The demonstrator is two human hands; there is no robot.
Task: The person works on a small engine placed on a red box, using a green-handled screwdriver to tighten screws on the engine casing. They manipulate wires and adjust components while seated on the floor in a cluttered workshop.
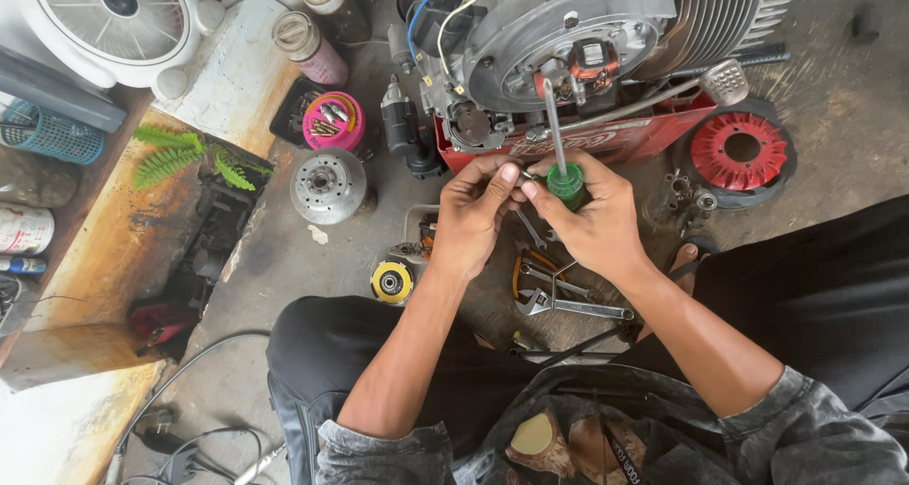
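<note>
**Small engine, hands and screwdriver at the stator plate**

- Right hand (pixel 595 222): fingers clamped round the green handle of a screwdriver (pixel 561 144), whose shaft is pointed away toward the engine (pixel 568 40) at the far centre.
- Left hand (pixel 472 215): just beside the right hand, fingertips pinched together on a small metal part that cannot be made out.
- Engine: set on a red stand (pixel 606 136); finned cylinder at the right end.
- Red flywheel fan (pixel 740 151): on the floor, right of the stand.
- Adjustable wrench (pixel 568 304): on the floor, near the wrists.
- Pink container (pixel 333 120) and grey round rotor (pixel 328 185): on the floor, left of the engine.
</note>
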